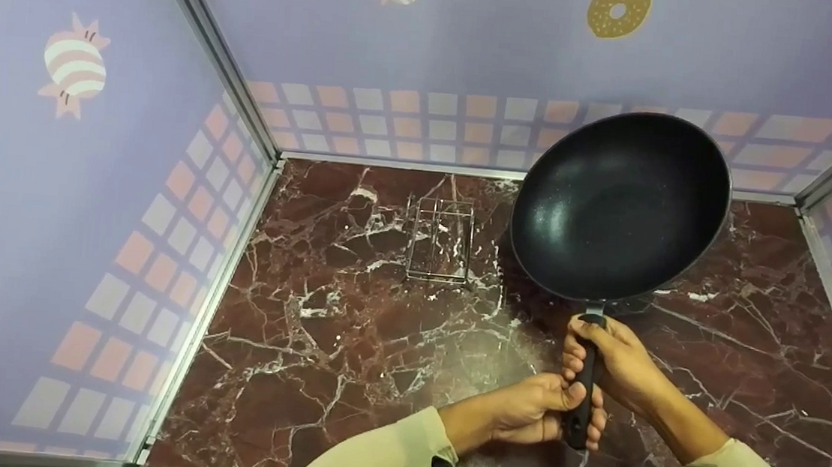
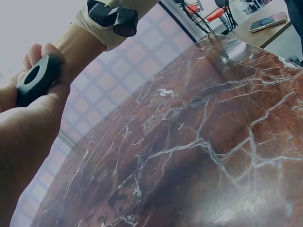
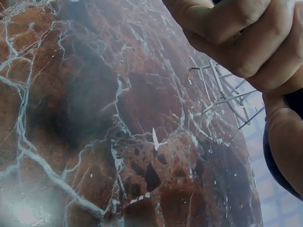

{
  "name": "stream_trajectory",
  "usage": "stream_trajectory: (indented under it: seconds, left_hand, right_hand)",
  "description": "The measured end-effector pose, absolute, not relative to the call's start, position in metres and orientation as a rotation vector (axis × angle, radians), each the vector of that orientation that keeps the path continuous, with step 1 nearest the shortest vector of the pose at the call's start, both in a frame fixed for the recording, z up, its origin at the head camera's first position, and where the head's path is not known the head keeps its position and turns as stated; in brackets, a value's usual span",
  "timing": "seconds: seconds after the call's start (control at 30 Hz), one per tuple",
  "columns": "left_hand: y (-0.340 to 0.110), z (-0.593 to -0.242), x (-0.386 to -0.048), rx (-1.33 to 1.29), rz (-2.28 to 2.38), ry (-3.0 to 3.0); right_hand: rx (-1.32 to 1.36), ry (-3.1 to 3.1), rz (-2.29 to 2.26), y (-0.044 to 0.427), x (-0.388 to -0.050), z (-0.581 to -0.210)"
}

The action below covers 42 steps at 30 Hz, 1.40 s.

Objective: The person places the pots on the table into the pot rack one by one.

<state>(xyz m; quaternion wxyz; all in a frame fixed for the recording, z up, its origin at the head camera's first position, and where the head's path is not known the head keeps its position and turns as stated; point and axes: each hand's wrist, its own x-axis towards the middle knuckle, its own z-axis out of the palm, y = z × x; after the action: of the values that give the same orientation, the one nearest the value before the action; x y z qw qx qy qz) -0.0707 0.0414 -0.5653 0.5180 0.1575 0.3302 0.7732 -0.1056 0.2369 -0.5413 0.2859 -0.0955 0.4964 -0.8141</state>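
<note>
A black frying pan (image 1: 622, 206) is held up over the right half of the table, tilted so its dark inside faces the head camera. Its black handle (image 1: 579, 406) points toward the person. My right hand (image 1: 619, 360) grips the handle close to the pan, thumb lying along the top. Lower down, my left hand (image 1: 540, 410) holds the handle near its end, fingers wrapped from below. In the left wrist view the handle's end with its hanging hole (image 2: 40, 80) sticks out of the left hand. The right wrist view shows curled fingers (image 3: 255, 42), with most of the pan hidden.
A small metal wire rack (image 1: 438, 277) stands on the red marbled table (image 1: 340, 407), left of the pan. Patterned panels (image 1: 402, 52) enclose the back and sides. Beyond the table edge, a phone (image 2: 268, 22) lies on another surface near some chairs.
</note>
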Motion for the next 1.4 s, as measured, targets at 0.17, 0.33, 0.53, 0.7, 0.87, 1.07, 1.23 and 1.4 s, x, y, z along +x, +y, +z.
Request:
stream_trajectory:
  seconds: [0.17, 0.33, 0.53, 0.7, 0.87, 1.07, 1.23, 1.4]
  left_hand:
    - [0.035, -0.564, -0.073, 0.409, 1.857, 0.786]
    - [0.028, -0.564, -0.075, 0.437, 1.86, 0.768]
    - [0.021, -0.564, -0.08, 0.457, 1.87, 0.758]
    - [0.018, -0.564, -0.083, 0.473, 1.888, 0.748]
    - [0.012, -0.563, -0.085, 0.482, 1.902, 0.731]
    - [0.005, -0.563, -0.088, 0.51, 1.908, 0.715]
    - [-0.001, -0.562, -0.09, 0.521, 1.917, 0.703]
    - [-0.007, -0.56, -0.093, 0.541, 1.921, 0.692]
  right_hand:
    - [-0.362, 1.111, -2.217, 0.238, -0.107, -0.536]
    - [-0.462, 1.04, -2.193, 0.239, -0.111, -0.533]
    - [-0.507, 1.103, -2.158, 0.236, -0.113, -0.528]
    - [-0.523, 1.166, -2.154, 0.23, -0.114, -0.523]
    - [-0.514, 1.201, -2.155, 0.222, -0.115, -0.52]
    - [-0.526, 1.247, -2.165, 0.213, -0.117, -0.517]
    - [-0.503, 1.284, -2.197, 0.204, -0.118, -0.514]
    - [-0.493, 1.378, -2.219, 0.193, -0.119, -0.51]
